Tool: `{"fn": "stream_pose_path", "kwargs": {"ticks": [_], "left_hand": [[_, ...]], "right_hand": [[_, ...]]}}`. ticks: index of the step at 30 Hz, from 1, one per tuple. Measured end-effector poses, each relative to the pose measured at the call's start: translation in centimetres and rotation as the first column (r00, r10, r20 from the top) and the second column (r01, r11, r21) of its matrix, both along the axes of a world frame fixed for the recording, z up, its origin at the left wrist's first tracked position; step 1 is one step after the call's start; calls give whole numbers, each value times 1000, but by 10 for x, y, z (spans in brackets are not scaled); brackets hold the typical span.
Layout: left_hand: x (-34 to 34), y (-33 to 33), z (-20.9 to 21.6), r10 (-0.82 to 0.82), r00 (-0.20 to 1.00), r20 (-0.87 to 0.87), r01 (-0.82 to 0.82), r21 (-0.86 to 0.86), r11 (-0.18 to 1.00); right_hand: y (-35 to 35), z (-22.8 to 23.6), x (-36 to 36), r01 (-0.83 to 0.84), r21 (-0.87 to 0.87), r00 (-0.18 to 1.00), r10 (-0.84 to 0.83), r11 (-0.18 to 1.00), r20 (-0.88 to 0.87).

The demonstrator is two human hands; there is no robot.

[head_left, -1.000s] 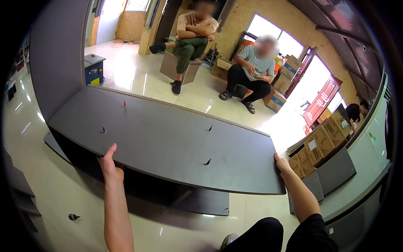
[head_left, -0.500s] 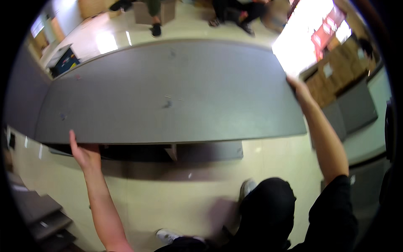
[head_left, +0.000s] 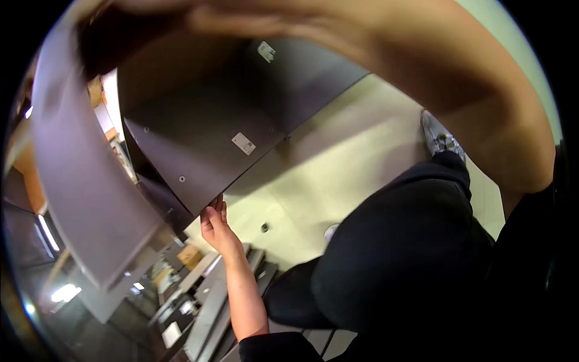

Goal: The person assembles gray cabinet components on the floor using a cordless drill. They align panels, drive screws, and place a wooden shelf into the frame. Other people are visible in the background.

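A dark grey cabinet (head_left: 205,130) is tilted up close in front of me, showing an inner or under face with white labels and small round fittings. At its lower corner my left hand (head_left: 218,226) grips the edge, fingers partly behind the panel. My right arm sweeps across the top of the head view, very near and blurred. My right hand (head_left: 232,23) is by the upper part of the cabinet, its fingers smeared. Left of the cabinet, a long light grey panel (head_left: 90,175) stands slanted; whether it joins the cabinet I cannot tell.
Loose grey boards (head_left: 208,308) are stacked below my left forearm, beside a small cardboard box (head_left: 190,256). A small dark object (head_left: 265,227) lies on the pale glossy floor (head_left: 289,205). My dark-clothed legs (head_left: 386,247) fill the lower right.
The wide grey top I held level has been tipped, and its other side now faces me. My right arm has swung up across the view, and the view has turned.
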State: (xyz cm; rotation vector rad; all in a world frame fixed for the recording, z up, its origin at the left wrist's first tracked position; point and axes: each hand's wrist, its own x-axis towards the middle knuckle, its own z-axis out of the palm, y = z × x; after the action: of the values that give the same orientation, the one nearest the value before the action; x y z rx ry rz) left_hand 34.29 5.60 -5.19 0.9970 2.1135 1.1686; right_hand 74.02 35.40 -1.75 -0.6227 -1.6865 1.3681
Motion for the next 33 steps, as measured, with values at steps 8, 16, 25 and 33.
{"fn": "stream_pose_path", "kwargs": {"ticks": [8, 16, 25, 33], "left_hand": [[16, 26, 17, 159, 978, -138, -169, -63, 984], [20, 26, 30, 184, 975, -124, -200, -139, 970], [33, 34, 27, 190, 969, -156, -206, -96, 974], [-8, -6, 13, 142, 974, 175, -166, 133, 977]], "right_hand": [[16, -16, -30, -266, 30, 912, 262, 963, -316], [25, -11, -39, -414, 64, 842, 409, 908, -351], [34, -33, -54, -443, 142, 797, 462, 885, -390], [11, -16, -83, -380, -30, 716, 274, 924, -642]]}}
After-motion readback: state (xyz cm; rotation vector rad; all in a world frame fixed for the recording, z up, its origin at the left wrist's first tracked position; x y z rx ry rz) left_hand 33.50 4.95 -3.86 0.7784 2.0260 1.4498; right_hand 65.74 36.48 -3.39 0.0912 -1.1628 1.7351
